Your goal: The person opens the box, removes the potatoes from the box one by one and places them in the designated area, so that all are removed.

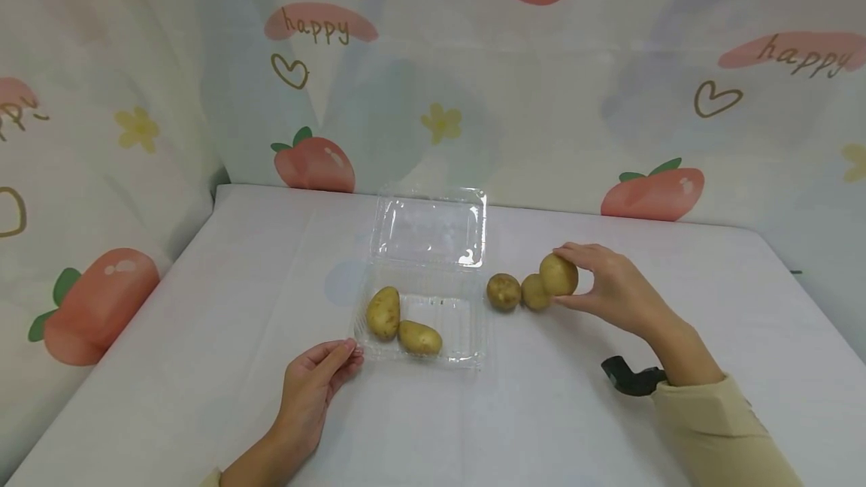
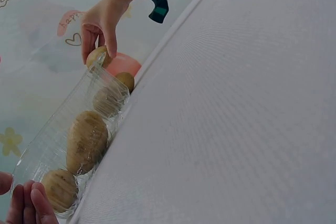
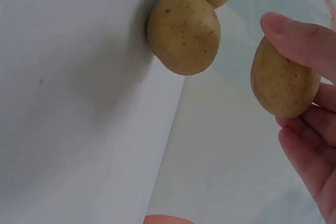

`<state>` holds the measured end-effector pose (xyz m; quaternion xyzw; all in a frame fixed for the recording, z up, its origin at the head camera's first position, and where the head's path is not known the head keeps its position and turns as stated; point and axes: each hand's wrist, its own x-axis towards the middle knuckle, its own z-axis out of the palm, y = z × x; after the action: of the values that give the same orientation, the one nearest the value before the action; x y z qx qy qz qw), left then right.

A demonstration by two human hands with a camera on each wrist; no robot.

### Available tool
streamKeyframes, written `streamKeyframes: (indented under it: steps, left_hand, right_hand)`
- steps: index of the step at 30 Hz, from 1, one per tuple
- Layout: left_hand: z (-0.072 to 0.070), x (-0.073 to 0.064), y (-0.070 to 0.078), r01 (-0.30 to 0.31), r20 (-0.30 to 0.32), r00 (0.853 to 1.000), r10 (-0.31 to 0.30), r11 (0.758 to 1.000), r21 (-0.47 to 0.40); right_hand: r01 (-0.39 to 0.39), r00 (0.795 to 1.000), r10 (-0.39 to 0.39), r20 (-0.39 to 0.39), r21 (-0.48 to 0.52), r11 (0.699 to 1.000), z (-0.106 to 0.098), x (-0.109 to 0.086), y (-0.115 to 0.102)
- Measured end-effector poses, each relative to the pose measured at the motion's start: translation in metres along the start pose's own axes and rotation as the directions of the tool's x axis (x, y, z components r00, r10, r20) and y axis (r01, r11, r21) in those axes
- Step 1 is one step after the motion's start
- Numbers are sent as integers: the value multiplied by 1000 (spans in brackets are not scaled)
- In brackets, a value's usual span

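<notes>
A clear plastic clamshell container [image 1: 463, 329] lies with its lid [image 1: 429, 231] folded back. Inside its left half are two potatoes, one upright [image 1: 383, 313] and one on its side [image 1: 420, 338]. My left hand [image 1: 318, 389] pinches the container's near left corner between thumb and fingers. To the container's right, my right hand [image 1: 612, 288] grips a potato [image 1: 558, 275] between thumb and fingertips. The right wrist view shows this held potato [image 3: 283, 80] raised off the table. Two more potatoes sit side by side on the cloth, one nearer the container [image 1: 504, 292] and one [image 1: 535, 293] partly hidden behind the held one.
A white cloth covers the table [image 1: 541, 427]. Behind and to the left stand fabric walls [image 1: 514, 134] printed with fruit, hearts and flowers. A dark curved device [image 1: 629, 377] shows beside the right wrist.
</notes>
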<state>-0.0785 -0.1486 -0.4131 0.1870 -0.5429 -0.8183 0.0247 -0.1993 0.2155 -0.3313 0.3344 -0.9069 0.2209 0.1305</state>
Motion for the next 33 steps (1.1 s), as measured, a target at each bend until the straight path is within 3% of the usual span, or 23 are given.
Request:
streamKeyframes:
  steps: [9,15,33]
  left_hand:
    - [0,-1,1,6,0,1000,-6,1000,22]
    - [0,0,1,3,-4,1000,-3,1000,11]
    - [2,-2,3,6,-4,1000,-6,1000,1]
  right_hand:
    - [-96,994,97,47,-14,995,1,-12,9]
    - [-97,995,98,34,-22,995,3,-15,16]
    - [-134,986,135,95,-22,991,13,-19,25]
